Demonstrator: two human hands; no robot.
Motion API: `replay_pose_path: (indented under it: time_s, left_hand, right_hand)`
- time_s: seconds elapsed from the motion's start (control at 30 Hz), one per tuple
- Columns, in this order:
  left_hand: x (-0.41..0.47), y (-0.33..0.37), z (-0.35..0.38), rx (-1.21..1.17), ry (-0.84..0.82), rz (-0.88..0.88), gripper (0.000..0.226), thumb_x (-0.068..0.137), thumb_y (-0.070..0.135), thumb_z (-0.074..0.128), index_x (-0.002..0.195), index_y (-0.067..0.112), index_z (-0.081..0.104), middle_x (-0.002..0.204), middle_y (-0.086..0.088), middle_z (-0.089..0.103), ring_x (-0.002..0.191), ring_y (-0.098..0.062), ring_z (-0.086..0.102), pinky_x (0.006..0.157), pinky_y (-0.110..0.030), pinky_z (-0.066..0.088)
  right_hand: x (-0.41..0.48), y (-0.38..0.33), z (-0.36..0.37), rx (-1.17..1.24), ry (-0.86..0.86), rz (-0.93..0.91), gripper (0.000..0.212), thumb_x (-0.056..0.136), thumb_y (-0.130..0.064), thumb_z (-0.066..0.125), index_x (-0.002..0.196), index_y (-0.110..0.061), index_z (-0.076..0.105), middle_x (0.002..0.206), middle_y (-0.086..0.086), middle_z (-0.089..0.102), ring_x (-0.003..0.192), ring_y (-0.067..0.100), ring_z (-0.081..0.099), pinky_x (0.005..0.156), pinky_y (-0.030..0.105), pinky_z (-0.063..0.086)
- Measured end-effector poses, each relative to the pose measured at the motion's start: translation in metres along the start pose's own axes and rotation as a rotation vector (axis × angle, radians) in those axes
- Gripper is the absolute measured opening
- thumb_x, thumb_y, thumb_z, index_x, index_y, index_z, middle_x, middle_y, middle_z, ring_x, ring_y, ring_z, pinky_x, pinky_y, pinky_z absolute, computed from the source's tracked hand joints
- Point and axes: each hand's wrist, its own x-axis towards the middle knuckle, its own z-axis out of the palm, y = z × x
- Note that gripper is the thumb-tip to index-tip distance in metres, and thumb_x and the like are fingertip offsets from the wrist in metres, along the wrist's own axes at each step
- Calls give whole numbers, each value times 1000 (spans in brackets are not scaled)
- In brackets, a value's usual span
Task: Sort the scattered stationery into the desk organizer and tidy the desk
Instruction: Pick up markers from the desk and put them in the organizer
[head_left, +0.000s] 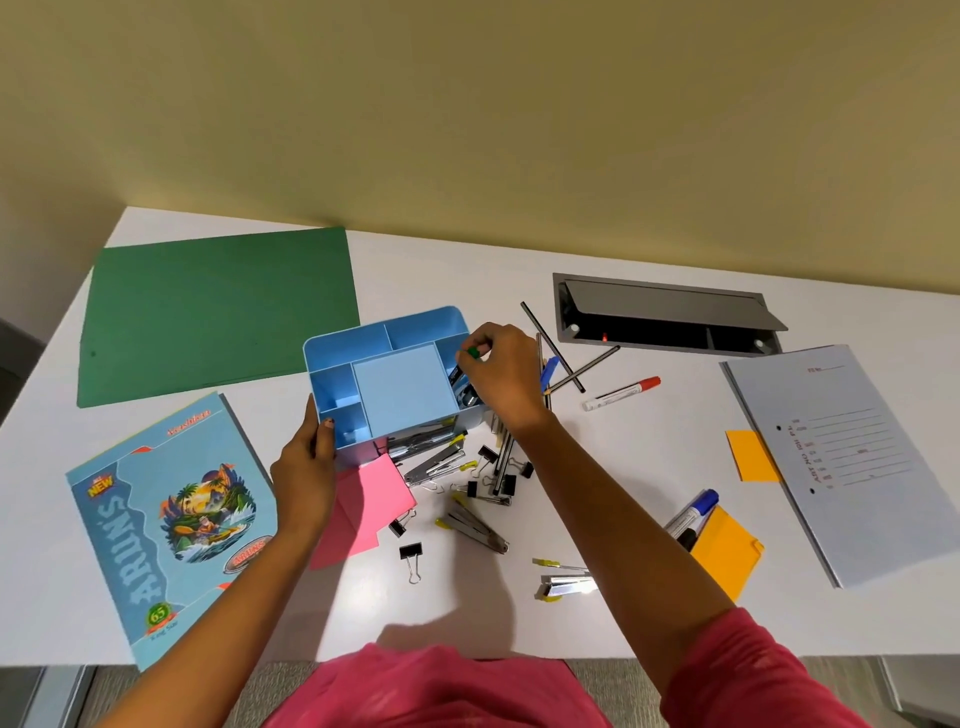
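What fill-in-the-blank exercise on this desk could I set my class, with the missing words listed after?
1. The right hand pinches a marker with a ____ cap over the organizer.
2. The organizer that the left hand grips is coloured ____.
3. The whiteboard marker lying right of the crossed pencils has a ____ cap.
4. The sticky notes in front of the organizer are ____.

Missing words: green, blue, red, pink.
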Motion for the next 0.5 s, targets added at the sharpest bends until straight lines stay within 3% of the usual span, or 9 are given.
replay_pose_path:
  time_s: [0.1, 0.2, 0.33, 0.43, 0.5]
  left_hand:
    - [1, 0, 0, 4, 4, -3, 42, 103, 31, 34, 145, 30, 39, 112, -16, 67, 87, -30, 60, 80, -51, 49]
    - [1, -1, 0, 6, 1, -4, 41, 103, 31, 34, 144, 32, 39, 108, -12, 68, 89, -32, 63, 78, -51, 49]
    - [1, -2, 0, 10, -6, -5, 42, 103, 31, 34, 145, 30, 39, 104, -7, 66, 89, -33, 63, 76, -51, 48]
    - [1, -3, 0, 0, -6, -8, 42, 103, 31, 33, 144, 28, 41, 103, -11, 67, 86, -33, 61, 74, -51, 48]
    - [1, -3, 0, -4, -7, -7, 42, 103, 31, 33, 144, 29, 40, 108, -10, 66, 87, -29, 59, 75, -51, 48]
  right_hand:
    - [-2, 5, -3, 74, 97, 11, 15, 87, -26, 66, 86, -12, 70, 88, -1, 65, 78, 5, 54, 61, 4, 34]
    - [-1, 17, -15, 121, 266, 40, 12, 88, -23, 64, 89, -12, 68, 89, 3, 65, 80, 10, 58, 66, 16, 43]
    - [8, 55, -38, 101, 349, 252, 12, 88, -11, 64, 100, -7, 64, 99, 7, 65, 84, 9, 58, 61, 5, 38]
    - [12, 93, -52, 21, 381, 446, 24, 88, -12, 64, 110, -5, 56, 112, 15, 59, 100, 25, 60, 75, 22, 47]
    - [13, 116, -59, -79, 300, 629, 39, 89, -13, 63, 123, -2, 48, 126, 20, 50, 112, 33, 55, 87, 34, 46]
